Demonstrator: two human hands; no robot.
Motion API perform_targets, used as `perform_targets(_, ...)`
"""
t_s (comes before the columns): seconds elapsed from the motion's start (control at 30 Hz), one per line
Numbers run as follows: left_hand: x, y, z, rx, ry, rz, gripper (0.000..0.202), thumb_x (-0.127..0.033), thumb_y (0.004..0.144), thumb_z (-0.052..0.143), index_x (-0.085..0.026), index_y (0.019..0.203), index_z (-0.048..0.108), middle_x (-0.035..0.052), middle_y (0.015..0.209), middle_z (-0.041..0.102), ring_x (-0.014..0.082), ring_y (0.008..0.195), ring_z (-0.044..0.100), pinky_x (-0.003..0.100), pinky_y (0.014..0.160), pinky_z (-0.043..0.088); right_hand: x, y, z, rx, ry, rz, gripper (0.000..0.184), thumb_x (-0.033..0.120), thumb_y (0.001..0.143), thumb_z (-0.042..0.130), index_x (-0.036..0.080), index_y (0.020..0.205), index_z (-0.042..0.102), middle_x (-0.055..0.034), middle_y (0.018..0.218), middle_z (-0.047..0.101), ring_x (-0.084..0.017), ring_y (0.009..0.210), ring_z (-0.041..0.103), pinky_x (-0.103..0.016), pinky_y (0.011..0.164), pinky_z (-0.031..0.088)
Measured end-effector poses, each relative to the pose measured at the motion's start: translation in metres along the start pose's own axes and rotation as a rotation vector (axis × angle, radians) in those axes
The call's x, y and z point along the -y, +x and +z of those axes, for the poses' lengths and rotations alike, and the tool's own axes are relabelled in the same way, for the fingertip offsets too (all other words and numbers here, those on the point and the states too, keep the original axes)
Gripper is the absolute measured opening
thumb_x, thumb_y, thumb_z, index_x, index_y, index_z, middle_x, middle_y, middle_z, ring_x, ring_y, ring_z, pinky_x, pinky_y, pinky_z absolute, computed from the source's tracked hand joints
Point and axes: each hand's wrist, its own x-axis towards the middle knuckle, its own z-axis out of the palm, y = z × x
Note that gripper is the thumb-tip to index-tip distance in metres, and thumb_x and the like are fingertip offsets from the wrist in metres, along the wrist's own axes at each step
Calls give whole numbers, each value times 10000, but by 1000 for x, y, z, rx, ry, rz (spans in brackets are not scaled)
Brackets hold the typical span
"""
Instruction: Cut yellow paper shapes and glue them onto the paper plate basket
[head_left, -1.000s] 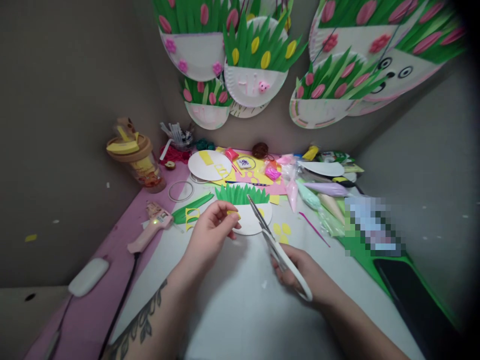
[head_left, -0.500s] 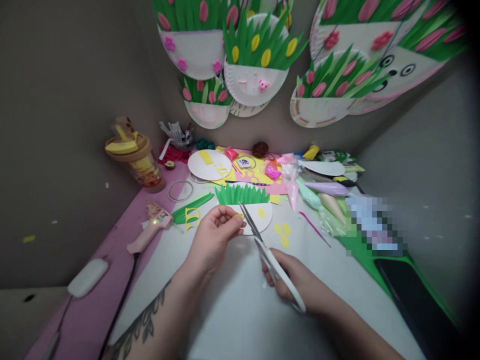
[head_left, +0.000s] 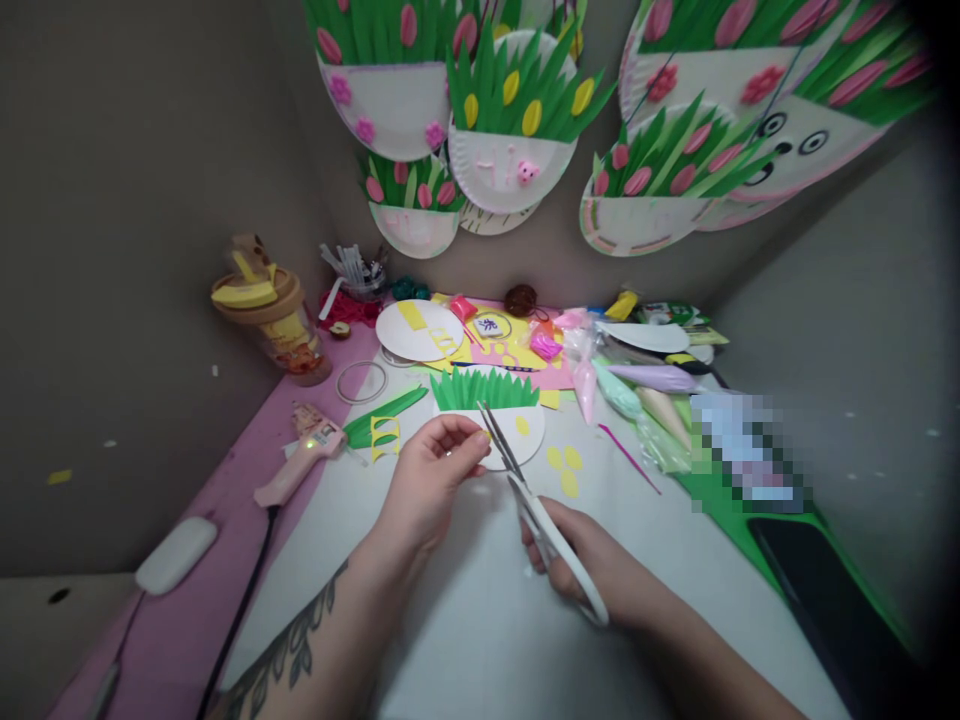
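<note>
My left hand pinches a small yellow paper piece, mostly covered by the thumb and fingers. White-handled scissors are in my right hand, their blades slightly apart and pointing up beside the left fingertips. Just behind both hands lies a white paper plate with a fringe of green paper grass along its top. One yellow oval rests on the plate. Several yellow paper ovals lie on the white table cover to its right.
A pink glue gun with a lit light lies at left, near a cup. Piping bags and a dark phone are on the right. Decorated plates hang on the wall behind. Yellow cut-out scraps lie left of my hand.
My left fingers have shifted slightly, and less of the yellow piece shows between them. The scissors are almost in the same place. Everything else looks unchanged.
</note>
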Motion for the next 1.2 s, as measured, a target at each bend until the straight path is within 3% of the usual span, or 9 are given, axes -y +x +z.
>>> perform_targets(0.17, -1, 0, 2, 3, -20, -20, 288, -283, 621, 792, -165, 759, 568, -19, 703, 617, 85, 669, 583, 170, 587, 462, 0, 1, 0, 0, -15, -1, 248, 98, 562, 488, 195, 789, 502, 20, 677, 525, -131, 637, 467, -223, 544, 373)
perform_targets(0.53, 0, -1, 1, -3, 71, 52, 219, -262, 679, 742, -166, 773, 569, -32, 680, 574, 66, 614, 523, 159, 542, 447, -1, 1, 0, 14, -17, 17, 263, 98, 545, 474, 189, 790, 504, 23, 665, 516, -132, 635, 469, -229, 552, 374)
perform_targets(1.2, 1, 0, 4, -47, 86, 59, 260, -282, 641, 755, -169, 759, 552, -35, 672, 581, 73, 598, 542, 167, 526, 436, 1, 0, 0, 43, 21, -1, 240, 139, 558, 490, 191, 792, 503, 21, 678, 526, -129, 633, 466, -225, 546, 374)
